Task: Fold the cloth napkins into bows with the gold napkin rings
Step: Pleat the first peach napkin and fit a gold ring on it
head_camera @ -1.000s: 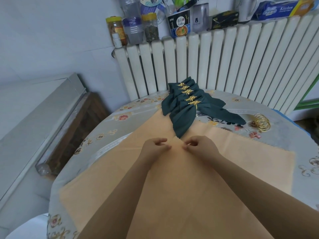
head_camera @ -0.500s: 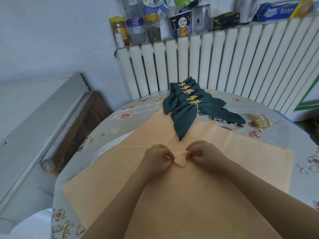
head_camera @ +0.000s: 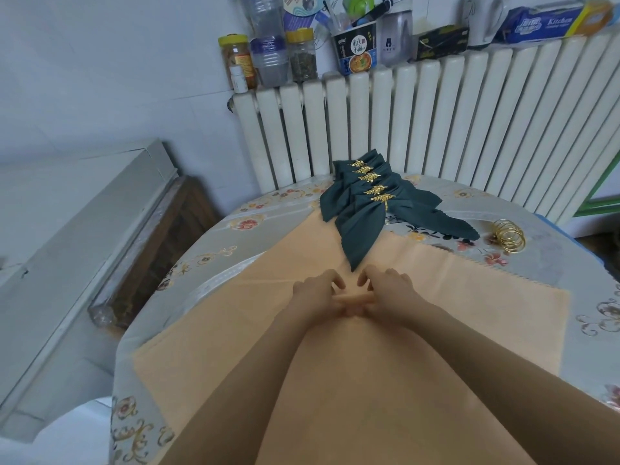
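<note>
Change: both hands have slid nearer along the cloth since the earlier frame, and the small pinched flap between them now reads as a short gathered ridge
Peach napkin (head_camera: 453,297): spread flat across the middle of the table, its far corner tucked under the green pile; near part hidden by the forearms and cut off by the bottom edge
Left hand (head_camera: 317,292): fingers curled, pinching the gathered ridge at the napkin's middle; thumb hard to make out
Right hand (head_camera: 389,292): mirrors it, fingers curled and pinching the same ridge, fingertips almost meeting the left's
Gathered ridge (head_camera: 352,301): small, pale, partly covered by the fingers; number of pleats cannot be told
Green napkins (head_camera: 362,226): finished bows stacked overlapping toward the table's far edge, each cinched by a gold leaf ring (head_camera: 382,198); the rearmost are mostly hidden
Spare gold rings (head_camera: 509,236): loose cluster near the far right edge, well apart from the hands; count unclear
Table (head_camera: 214,263): round, floral cover
Radiator (head_camera: 453,129): behind the table, jars and boxes along its top, partly cut off
</note>
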